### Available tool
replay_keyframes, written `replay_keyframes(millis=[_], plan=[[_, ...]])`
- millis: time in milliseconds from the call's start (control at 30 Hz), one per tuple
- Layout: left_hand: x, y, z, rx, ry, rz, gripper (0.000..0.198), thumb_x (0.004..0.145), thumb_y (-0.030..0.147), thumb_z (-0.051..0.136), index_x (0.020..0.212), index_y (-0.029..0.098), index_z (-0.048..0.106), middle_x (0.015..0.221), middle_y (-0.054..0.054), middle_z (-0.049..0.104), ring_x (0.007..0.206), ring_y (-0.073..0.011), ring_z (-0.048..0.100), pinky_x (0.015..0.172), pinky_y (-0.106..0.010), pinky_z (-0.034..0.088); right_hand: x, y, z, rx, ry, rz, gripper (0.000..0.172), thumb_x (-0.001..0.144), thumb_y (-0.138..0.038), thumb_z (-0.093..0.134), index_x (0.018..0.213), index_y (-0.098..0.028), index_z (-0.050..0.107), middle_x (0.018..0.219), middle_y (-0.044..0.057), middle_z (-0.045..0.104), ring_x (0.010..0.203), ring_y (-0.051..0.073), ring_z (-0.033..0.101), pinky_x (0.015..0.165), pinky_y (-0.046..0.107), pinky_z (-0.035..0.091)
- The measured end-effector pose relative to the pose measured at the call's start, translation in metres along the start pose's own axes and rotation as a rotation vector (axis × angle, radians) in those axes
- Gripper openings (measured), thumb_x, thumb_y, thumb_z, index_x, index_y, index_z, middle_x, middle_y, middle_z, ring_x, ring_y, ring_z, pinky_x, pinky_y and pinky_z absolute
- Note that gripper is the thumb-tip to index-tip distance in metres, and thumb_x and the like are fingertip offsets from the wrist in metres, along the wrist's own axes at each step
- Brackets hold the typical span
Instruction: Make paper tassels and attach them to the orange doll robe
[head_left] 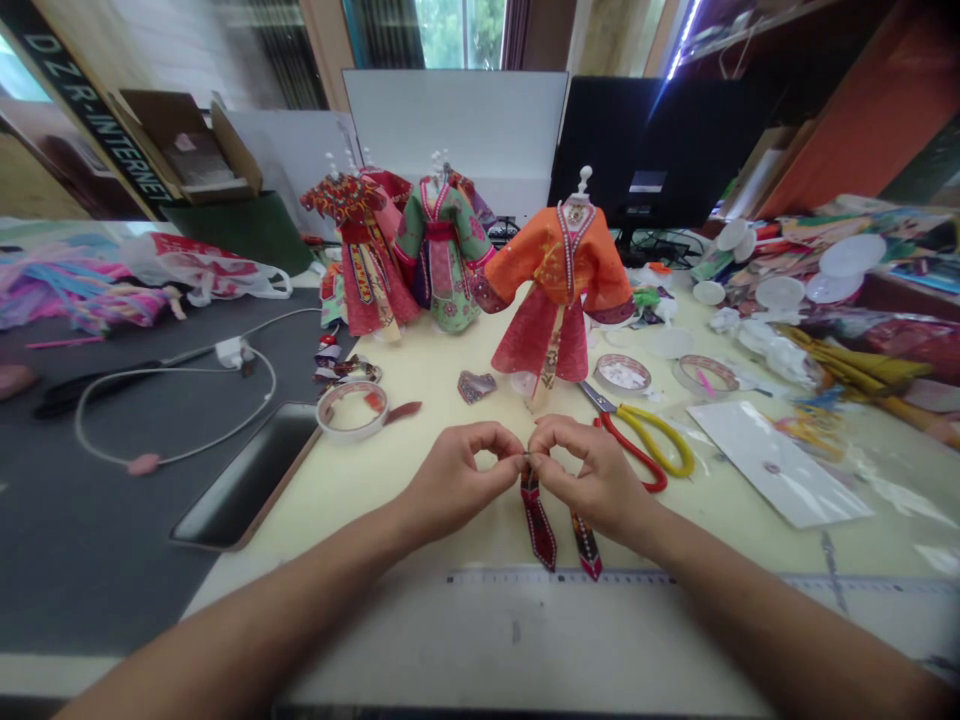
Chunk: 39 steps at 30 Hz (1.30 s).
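My left hand (469, 465) and my right hand (589, 470) meet fingertip to fingertip above the table, both pinched on the top of a dark patterned ribbon (538, 525) with red edges and a pointed end. A second pointed tail (586, 550) hangs below my right hand; whether both belong to one piece is hidden by the fingers. Just behind my hands stands a doll-sized dress (559, 290) with an orange top and red skirt on a white stand. Scissors (637, 430) with red and yellow handles lie beside my right hand.
More small dresses (442, 260) stand at the back left. Tape rolls (352, 410) (624, 373), a phone (251, 480), a white cable (180, 370) and a white card (780, 465) lie around. A ruler strip (510, 577) runs along the front. Fabric heaps (870, 370) fill the right side.
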<state>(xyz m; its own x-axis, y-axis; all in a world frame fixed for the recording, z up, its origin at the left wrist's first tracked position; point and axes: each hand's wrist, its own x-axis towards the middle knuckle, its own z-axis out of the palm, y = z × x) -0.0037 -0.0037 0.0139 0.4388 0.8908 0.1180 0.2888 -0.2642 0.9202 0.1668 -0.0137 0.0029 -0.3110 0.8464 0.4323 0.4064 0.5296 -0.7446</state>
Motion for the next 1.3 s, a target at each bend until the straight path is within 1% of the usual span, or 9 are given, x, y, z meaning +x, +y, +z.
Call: replay_keyframes(millis=[200,400,567,700,900,1067,1200,1300], plan=[[0.003,-0.004,0.000,-0.023,-0.002,-0.031,0.010,0.076,0.020,0.056,0.070,0.014,0.060,0.068,0.000,0.061,0.068,-0.0107,0.054,0.069,-0.022,0.043,0.000,0.001,-0.002,0.024,-0.063,0.076,0.011,0.076,-0.016,0.049,0.066,-0.018,0.052,0.066,-0.001,0.054,0.065,0.012,0.051,0.062,0.025,0.041],[0.003,-0.003,0.000,-0.068,-0.016,-0.051,0.010,0.075,0.021,0.057,0.070,0.013,0.060,0.068,0.000,0.061,0.067,-0.0105,0.054,0.068,-0.022,0.043,0.000,-0.002,-0.004,0.064,-0.098,0.113,0.012,0.080,-0.018,0.048,0.069,-0.018,0.054,0.069,0.000,0.055,0.068,0.012,0.052,0.065,0.026,0.042],[0.003,-0.004,-0.001,-0.073,-0.018,-0.047,0.010,0.075,0.020,0.057,0.070,0.013,0.060,0.068,0.000,0.060,0.067,-0.0102,0.054,0.068,-0.022,0.043,0.000,-0.003,-0.004,0.083,-0.083,0.115,0.013,0.080,-0.019,0.051,0.066,-0.018,0.051,0.067,-0.001,0.054,0.066,0.012,0.051,0.065,0.025,0.041],[0.003,-0.008,0.000,-0.180,-0.030,-0.067,0.011,0.077,0.023,0.056,0.074,0.013,0.060,0.070,-0.001,0.060,0.068,-0.0104,0.054,0.068,-0.023,0.044,0.000,-0.002,-0.004,0.114,-0.091,0.185,0.014,0.081,-0.023,0.050,0.068,-0.018,0.053,0.068,0.000,0.056,0.067,0.012,0.052,0.063,0.025,0.041],[0.003,-0.012,0.003,-0.268,-0.025,-0.082,0.011,0.076,0.024,0.060,0.079,0.013,0.060,0.075,-0.001,0.062,0.072,-0.0108,0.057,0.071,-0.024,0.045,0.002,-0.002,-0.004,0.158,-0.042,0.217,0.017,0.079,-0.028,0.051,0.066,-0.017,0.055,0.066,0.000,0.057,0.065,0.012,0.053,0.062,0.025,0.042],[0.003,-0.012,0.005,-0.274,-0.006,-0.079,0.010,0.076,0.023,0.061,0.075,0.013,0.060,0.072,-0.001,0.061,0.068,-0.0098,0.056,0.068,-0.022,0.045,0.003,-0.002,-0.004,0.158,-0.046,0.224,0.017,0.079,-0.027,0.052,0.066,-0.017,0.055,0.065,0.000,0.057,0.064,0.012,0.053,0.063,0.025,0.042],[0.002,-0.012,0.006,-0.313,-0.009,-0.112,0.014,0.075,0.026,0.062,0.072,0.013,0.059,0.069,-0.001,0.061,0.065,-0.0103,0.055,0.066,-0.024,0.045,0.003,0.001,-0.003,0.147,-0.048,0.219,0.016,0.079,-0.026,0.052,0.066,-0.017,0.055,0.064,-0.001,0.057,0.064,0.012,0.053,0.063,0.026,0.042],[0.003,-0.013,0.006,-0.339,0.015,-0.129,0.016,0.074,0.027,0.064,0.072,0.013,0.059,0.069,0.000,0.060,0.065,-0.0098,0.055,0.065,-0.023,0.044,0.003,0.004,-0.002,0.159,-0.048,0.239,0.015,0.080,-0.028,0.052,0.070,-0.017,0.055,0.066,-0.001,0.057,0.064,0.012,0.053,0.062,0.026,0.043]])
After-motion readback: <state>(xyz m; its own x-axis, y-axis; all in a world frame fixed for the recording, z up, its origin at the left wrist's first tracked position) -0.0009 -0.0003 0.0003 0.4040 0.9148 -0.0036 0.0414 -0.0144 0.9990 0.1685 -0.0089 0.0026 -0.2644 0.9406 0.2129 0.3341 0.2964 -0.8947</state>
